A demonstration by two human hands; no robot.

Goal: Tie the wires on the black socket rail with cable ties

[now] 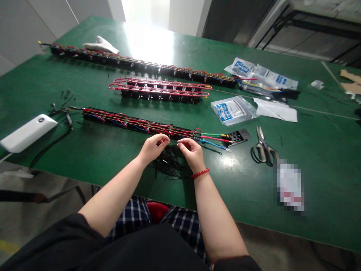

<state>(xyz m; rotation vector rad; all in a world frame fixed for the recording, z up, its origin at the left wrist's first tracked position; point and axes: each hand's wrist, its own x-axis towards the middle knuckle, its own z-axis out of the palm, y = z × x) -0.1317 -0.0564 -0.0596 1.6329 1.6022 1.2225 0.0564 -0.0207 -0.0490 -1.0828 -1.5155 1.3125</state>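
In the head view, I have both hands over the near side of the green table (107, 162), at the right part of the near wired strip (126, 122). The left hand (152, 148) has thumb and forefinger drawn together at the tips, and the right hand (193, 152) makes a similar pinch facing it, with a small gap between the two. Something thin and dark seems to run between them, but it is too fine for me to be sure. A loose heap of thin black strands (169, 165) lies just below my hands, on the near side of the strip.

I judge the step in hand to be fine two-handed fingertip work beside the strip. As I read it, the next move calls for steady wrists, a light pinch and care not to snag the red wires along its top or the blue lead (213, 143) at its right end. The scissors (262, 150) lie to the right, open-handled on the table, well apart from both hands. The red-looped strip (163, 97) lies farther off.
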